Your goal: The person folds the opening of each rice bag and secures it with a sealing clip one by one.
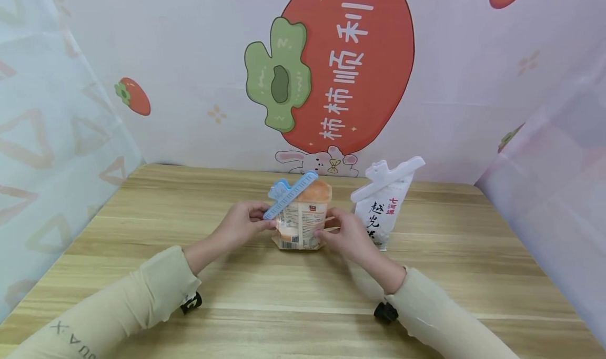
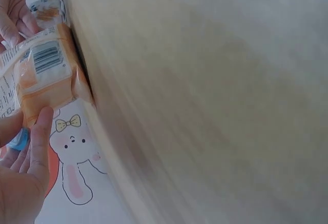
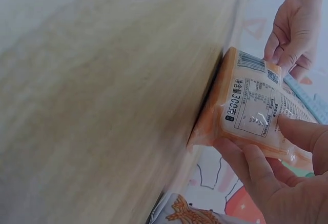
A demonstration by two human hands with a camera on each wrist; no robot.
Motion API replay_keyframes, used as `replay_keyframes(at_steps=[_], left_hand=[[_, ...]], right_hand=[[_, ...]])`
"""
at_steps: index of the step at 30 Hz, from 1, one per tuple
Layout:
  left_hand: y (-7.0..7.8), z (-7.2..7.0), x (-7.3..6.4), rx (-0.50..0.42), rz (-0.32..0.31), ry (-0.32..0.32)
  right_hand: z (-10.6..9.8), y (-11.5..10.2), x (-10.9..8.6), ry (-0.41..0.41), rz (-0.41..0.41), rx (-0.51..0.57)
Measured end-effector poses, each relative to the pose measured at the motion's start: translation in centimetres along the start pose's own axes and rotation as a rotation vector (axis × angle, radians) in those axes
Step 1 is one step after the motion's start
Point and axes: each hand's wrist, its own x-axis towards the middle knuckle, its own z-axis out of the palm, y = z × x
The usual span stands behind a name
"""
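An orange-and-clear plastic food bag (image 1: 307, 219) with a printed label and barcode stands upright on the wooden table. A light-blue sealing clip (image 1: 291, 195) lies slantwise across its upper left corner. My left hand (image 1: 239, 225) holds the bag's left side, close to the clip's lower end. On the opposite side, my right hand (image 1: 352, 235) grips the bag, thumb on the front and fingers round the edge. The right wrist view shows this right hand (image 3: 287, 183) and the bag (image 3: 251, 101) closely. In the left wrist view, the left fingers touch the bag (image 2: 48, 75) near the clip.
To the right, just behind my right hand, stands a white bag (image 1: 383, 212) with black and red lettering. A white clip (image 1: 388, 179) is fixed slantwise across its top. A printed cloth backdrop (image 1: 189, 43) rises behind the wooden table (image 1: 265, 311) and along both sides.
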Motion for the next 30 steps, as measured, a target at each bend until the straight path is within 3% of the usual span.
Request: replay_keyframes(at_steps=[13,17,30], left_hand=[[-0.4,-0.9,2.0,0.004,0.061,-0.075],[-0.3,-0.9,2.4,0.015,0.033,-0.065],[-0.4,-0.9,3.0,0.024,0.024,-0.043]], right_hand=[[0.2,-0.2,0.8,0.021,0.063,-0.018],[0.2,-0.2,1.0,0.032,0.061,-0.025],[0.5,-0.4,1.6,0.061,0.077,-0.039]])
